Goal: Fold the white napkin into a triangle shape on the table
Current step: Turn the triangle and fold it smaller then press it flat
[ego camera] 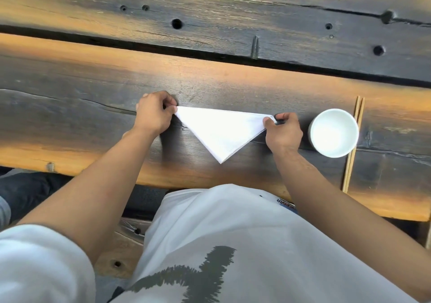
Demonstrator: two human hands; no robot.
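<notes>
The white napkin [221, 130] lies folded as a triangle on the dark wooden tabletop [93, 81], long edge away from the person, point toward them. The left hand [154, 113] pinches its left corner, fingers [171, 106] closed on the cloth; the right hand [283, 131] pinches the right corner likewise. Just right stands a white bowl [334, 133], touching a pair of chopsticks [353, 146]

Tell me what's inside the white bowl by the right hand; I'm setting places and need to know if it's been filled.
The white bowl looks empty: only its plain white interior shows, though glare washes out detail. It partly covers the chopsticks beside it on the table.
</notes>
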